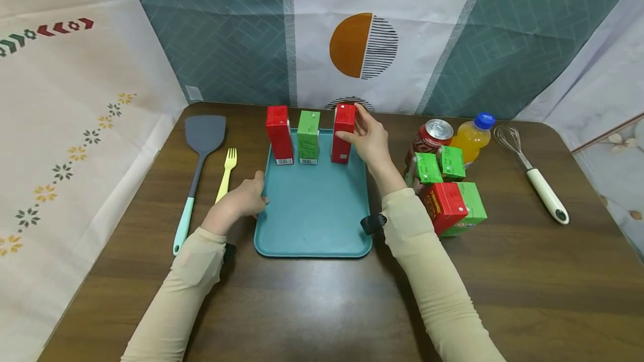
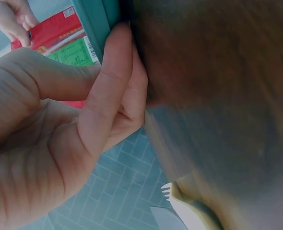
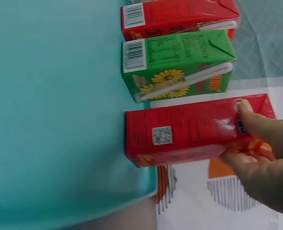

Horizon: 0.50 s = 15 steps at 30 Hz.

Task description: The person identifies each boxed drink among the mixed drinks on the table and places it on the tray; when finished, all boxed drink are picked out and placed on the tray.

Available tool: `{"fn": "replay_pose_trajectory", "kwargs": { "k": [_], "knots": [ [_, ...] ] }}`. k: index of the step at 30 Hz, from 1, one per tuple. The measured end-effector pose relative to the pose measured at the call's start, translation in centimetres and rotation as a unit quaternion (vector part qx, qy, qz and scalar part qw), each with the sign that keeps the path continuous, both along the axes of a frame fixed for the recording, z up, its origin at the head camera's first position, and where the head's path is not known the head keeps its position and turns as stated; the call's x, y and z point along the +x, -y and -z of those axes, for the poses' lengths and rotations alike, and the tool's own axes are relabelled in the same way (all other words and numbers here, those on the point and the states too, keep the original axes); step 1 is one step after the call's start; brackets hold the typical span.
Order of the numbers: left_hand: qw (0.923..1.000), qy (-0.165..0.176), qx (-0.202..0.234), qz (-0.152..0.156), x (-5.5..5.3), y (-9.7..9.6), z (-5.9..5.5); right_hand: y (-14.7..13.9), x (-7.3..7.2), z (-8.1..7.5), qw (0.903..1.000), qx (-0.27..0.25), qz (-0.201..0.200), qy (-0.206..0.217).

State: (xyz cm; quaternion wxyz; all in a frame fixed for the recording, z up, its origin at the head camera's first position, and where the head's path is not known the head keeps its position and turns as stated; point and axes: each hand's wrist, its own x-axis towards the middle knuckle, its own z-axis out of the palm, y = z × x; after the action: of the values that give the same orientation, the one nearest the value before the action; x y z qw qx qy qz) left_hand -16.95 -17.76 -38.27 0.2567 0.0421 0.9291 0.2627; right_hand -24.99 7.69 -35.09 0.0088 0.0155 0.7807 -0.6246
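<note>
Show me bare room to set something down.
On the tray, the middle and near end are bare, in front of the three cartons. The table is bare from the tray's near edge down between the sleeves. Crowded: the tray's far end, where the right hand holds a red carton, and around the can, bottle and boxes.

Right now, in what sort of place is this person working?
Likely a staged indoor tabletop, perhaps imitating a kitchen: creased, patterned sheets hang behind a wooden table with a spatula on it.

Home-like setting, patterned cloth hangings (image 1: 241,43), brown wooden table (image 1: 312,306), kitchen whisk (image 1: 535,177), spatula (image 1: 205,133)
</note>
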Motion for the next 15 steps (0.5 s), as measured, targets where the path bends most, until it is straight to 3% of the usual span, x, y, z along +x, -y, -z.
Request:
{"fn": "replay_pose_trajectory", "kwargs": {
  "k": [6,10,12,15],
  "knots": [
    [0.9999,0.012,0.002,-0.001,-0.3,-0.2,0.2,-1.3,1.1,-1.2,0.9957,0.085,-0.022,0.028],
    [0.9999,0.012,-0.001,-0.005,-0.5,0.0,0.3,-1.7,3.2,-2.9,0.9894,0.134,-0.055,-0.001],
    [0.9999,0.011,-0.001,-0.006,-0.4,0.1,0.3,-2.0,5.2,-4.1,0.9785,0.183,-0.078,-0.053],
    [0.9999,0.008,-0.002,-0.007,-0.2,0.3,0.2,-2.5,8.8,-5.7,0.9483,0.271,-0.091,-0.137]
  ]
}}
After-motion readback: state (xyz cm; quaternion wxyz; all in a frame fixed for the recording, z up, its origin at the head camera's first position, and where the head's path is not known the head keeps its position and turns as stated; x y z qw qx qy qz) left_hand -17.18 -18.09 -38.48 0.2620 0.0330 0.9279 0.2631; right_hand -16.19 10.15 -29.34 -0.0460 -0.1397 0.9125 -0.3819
